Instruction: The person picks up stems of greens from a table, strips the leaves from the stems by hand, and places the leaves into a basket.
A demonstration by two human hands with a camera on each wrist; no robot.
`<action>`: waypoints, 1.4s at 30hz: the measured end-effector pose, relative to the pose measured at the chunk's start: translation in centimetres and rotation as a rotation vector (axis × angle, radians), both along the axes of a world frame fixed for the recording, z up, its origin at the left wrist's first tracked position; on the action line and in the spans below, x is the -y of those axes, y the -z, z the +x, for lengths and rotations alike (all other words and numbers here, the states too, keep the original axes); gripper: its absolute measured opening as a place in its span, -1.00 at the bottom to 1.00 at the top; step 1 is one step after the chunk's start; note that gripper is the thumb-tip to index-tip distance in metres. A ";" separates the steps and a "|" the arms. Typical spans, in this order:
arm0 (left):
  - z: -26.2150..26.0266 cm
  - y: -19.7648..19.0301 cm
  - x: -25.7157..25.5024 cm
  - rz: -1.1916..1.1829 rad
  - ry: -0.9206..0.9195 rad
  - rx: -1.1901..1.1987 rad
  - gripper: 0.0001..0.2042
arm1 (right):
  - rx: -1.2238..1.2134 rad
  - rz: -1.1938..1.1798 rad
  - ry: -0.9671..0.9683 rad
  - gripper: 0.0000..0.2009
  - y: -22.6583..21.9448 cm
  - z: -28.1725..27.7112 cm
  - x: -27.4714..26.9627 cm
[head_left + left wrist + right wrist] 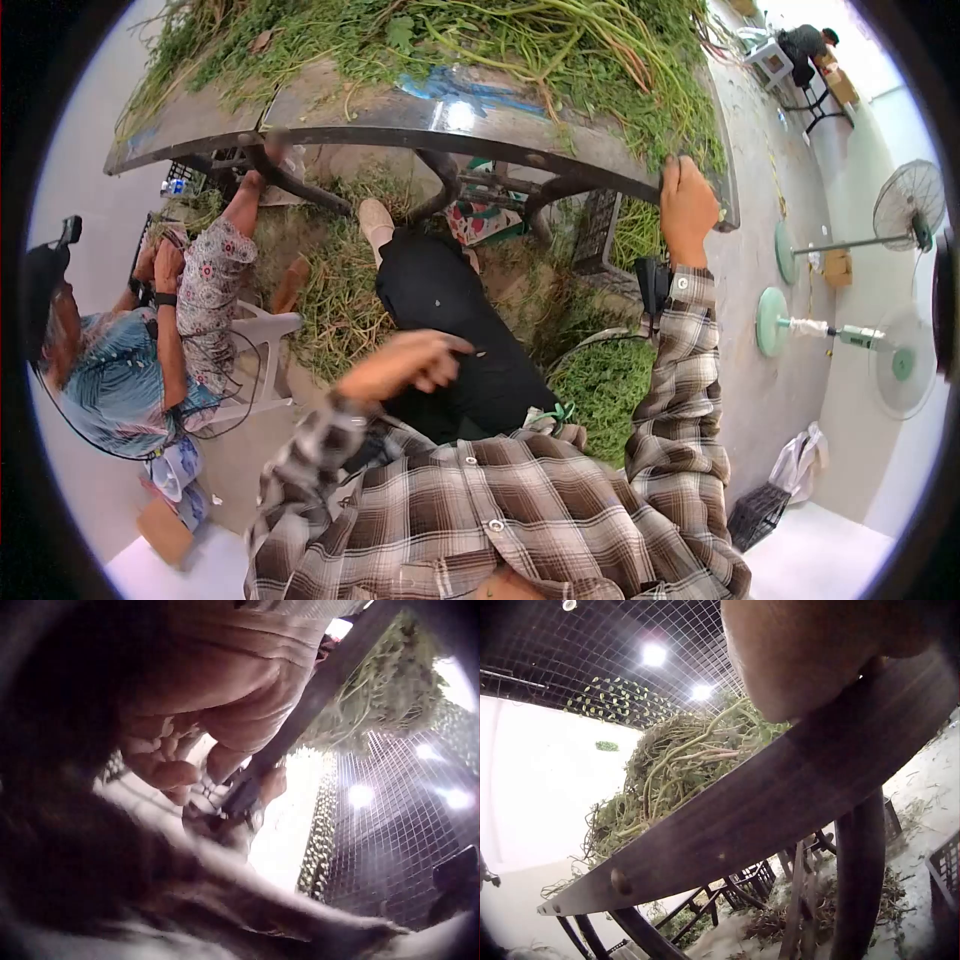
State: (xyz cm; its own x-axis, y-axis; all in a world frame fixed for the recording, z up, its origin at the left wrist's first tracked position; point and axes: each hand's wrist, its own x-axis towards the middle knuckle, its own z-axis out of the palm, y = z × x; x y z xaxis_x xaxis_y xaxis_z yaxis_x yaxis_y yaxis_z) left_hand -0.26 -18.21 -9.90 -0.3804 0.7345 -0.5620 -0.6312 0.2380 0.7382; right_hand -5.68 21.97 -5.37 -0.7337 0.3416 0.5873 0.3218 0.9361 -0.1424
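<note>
One broad tabletop [440,110] fills the scene from ten to two o'clock, its dark edge curving toward the person in the plaid shirt. It looks heavy and rigid, a thick slab on bent metal legs [290,180], and I'd judge it would not shift without a firm hold at the rim, which is smooth and may be slick. Heaped on it is a pile of greens [520,50]: long stems and leaves, light, limp and tangled, likely to come away in trailing clumps, so best gathered from underneath in a bundle, not pulled by single stems. More greens litter the floor [340,300] under and around the legs.

The right hand [688,205] sits at two o'clock, its grip wrapped over the tabletop's edge, fingers curled on top among the stems; the wrist view shows the palm pressed to the rim. The left hand [405,365] hangs near centre over the dark trouser leg, fingers loosely curled and holding nothing.

At nine o'clock a second person [150,340] sits on a white chair [265,330].
</note>
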 end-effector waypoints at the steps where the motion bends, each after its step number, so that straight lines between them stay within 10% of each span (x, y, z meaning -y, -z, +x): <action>1: -1.0 -0.7 3.0 -0.214 -0.126 -0.137 -0.64 | -0.001 -0.001 -0.012 -0.71 -0.1 -0.1 -0.1; 3: -2.0 0.4 10.1 -0.325 -0.790 -0.256 -0.77 | -0.004 -0.006 -0.021 -0.72 0.0 0.2 0.3; 6: -2.2 -1.8 17.5 0.075 -1.309 -0.254 -0.75 | -0.028 -0.001 -0.018 -0.74 0.0 0.0 0.2; 9: -1.9 -2.3 14.3 0.022 -1.307 -0.321 -0.73 | 0.018 -0.035 0.019 -0.75 0.0 0.1 0.3; 17: 0.8 -1.7 -5.9 0.438 -0.240 0.211 -0.55 | 0.043 -0.081 -0.005 -0.74 -0.4 0.2 0.5; 20: -1.5 2.2 -5.3 0.410 -0.406 0.241 -0.64 | 0.058 -0.062 0.006 -0.73 0.0 0.1 0.1; 23: -4.9 2.9 3.1 0.360 -1.206 0.102 -0.73 | -0.012 0.034 -0.066 -0.73 0.6 -0.1 -0.6; 29: -4.8 1.4 13.8 0.755 -1.400 -0.156 -0.80 | 0.018 -0.043 0.012 -0.73 0.1 -0.2 0.1; 33: -2.4 -0.4 3.8 0.594 -1.118 0.069 -0.77 | -0.005 -0.026 -0.021 -0.73 0.4 -0.1 -0.1; 37: 1.8 -1.6 -5.0 0.318 0.011 0.053 -0.64 | 0.004 -0.029 -0.040 -0.74 0.5 0.0 -0.2; 39: 2.1 -0.5 -5.6 0.226 0.144 -0.075 -0.61 | -0.002 -0.029 -0.042 -0.74 0.4 0.1 0.0; 42: -0.5 -1.1 -2.0 -0.004 -0.278 -0.262 -0.64 | -0.006 -0.060 -0.052 -0.74 0.0 0.3 0.3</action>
